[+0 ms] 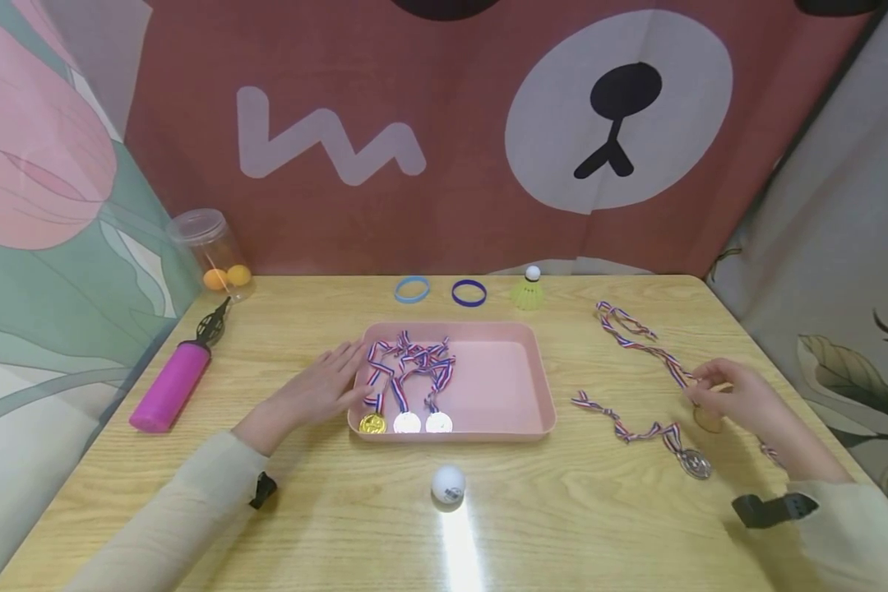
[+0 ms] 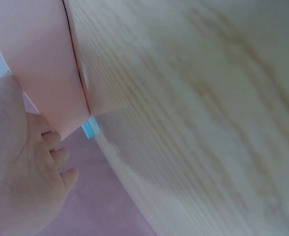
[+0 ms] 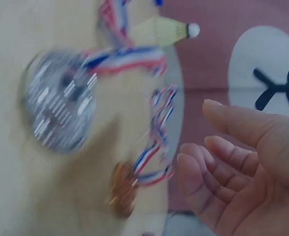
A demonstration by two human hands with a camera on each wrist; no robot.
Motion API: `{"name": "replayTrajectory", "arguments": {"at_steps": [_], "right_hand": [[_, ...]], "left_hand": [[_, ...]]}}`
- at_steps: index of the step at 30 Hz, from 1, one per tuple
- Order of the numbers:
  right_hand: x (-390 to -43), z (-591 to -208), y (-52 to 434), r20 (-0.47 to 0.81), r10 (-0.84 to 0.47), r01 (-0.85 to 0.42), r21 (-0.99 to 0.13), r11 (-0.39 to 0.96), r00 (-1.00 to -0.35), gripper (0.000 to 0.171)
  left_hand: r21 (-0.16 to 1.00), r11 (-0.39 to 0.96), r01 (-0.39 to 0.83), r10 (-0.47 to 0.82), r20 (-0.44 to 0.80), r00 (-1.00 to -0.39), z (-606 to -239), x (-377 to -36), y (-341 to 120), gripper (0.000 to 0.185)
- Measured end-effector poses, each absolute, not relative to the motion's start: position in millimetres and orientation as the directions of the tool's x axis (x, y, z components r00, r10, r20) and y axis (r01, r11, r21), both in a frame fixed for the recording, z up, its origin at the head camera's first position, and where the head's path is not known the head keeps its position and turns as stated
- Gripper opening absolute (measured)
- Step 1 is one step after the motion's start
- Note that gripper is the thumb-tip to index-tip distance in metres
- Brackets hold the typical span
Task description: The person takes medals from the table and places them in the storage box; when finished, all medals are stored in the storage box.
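My left hand [image 1: 321,385] rests at the left rim of the pink tray [image 1: 492,386], fingers extended along it. The fingers also appear beside the tray's wall [image 2: 41,54] in the left wrist view. Inside the tray's left part lie a gold medal [image 1: 372,423] and two bright, glare-washed medals [image 1: 407,423], their striped ribbons heaped behind. On the right, my right hand [image 1: 736,396] hovers with loosely bent fingers, holding nothing, over a bronze medal [image 3: 123,191] whose ribbon stretches away. Nearer lies a silver medal [image 1: 694,464] with its ribbon [image 1: 629,429].
A white ball [image 1: 448,484] sits in front of the tray. Behind it lie a light blue wristband [image 1: 412,279], a dark blue one [image 1: 469,302] and a yellow shuttlecock [image 1: 529,294]. A magenta hand pump [image 1: 172,386] and a clear jar [image 1: 203,230] with orange balls stand left.
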State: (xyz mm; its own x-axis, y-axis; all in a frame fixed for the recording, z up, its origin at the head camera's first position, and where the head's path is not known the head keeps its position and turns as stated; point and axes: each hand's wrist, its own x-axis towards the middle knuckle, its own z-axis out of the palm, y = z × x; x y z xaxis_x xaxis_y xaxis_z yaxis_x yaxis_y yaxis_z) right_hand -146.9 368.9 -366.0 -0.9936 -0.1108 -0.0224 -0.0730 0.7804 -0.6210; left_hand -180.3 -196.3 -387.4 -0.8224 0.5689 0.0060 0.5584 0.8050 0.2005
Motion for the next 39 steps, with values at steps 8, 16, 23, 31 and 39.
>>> {"name": "replayTrajectory", "arguments": {"at_steps": [8, 16, 23, 31, 39], "right_hand": [[-146, -385, 391, -0.176, -0.055, 0.053, -0.559, 0.828, -0.983, 0.052], [-147, -390, 394, -0.21, -0.048, 0.067, -0.508, 0.859, -0.976, 0.061], [-151, -393, 399, -0.232, -0.057, 0.066, -0.488, 0.87, -0.971, 0.047], [-155, -393, 402, -0.213, -0.043, 0.054, -0.433, 0.9, -0.976, 0.045], [-152, -390, 403, -0.22, -0.076, 0.066, -0.573, 0.817, -0.972, 0.037]], "left_hand": [[0.201, 0.804, 0.559, 0.569, 0.007, -0.822, -387, -180, -196, 0.068], [0.2, 0.806, 0.558, 0.568, 0.007, -0.823, -388, -180, -196, 0.068], [0.197, 0.805, 0.56, 0.57, 0.004, -0.821, -389, -181, -196, 0.068], [0.198, 0.808, 0.554, 0.566, -0.002, -0.825, -389, -181, -196, 0.069], [0.196, 0.801, 0.566, 0.575, 0.012, -0.818, -389, -181, -197, 0.067]]}}
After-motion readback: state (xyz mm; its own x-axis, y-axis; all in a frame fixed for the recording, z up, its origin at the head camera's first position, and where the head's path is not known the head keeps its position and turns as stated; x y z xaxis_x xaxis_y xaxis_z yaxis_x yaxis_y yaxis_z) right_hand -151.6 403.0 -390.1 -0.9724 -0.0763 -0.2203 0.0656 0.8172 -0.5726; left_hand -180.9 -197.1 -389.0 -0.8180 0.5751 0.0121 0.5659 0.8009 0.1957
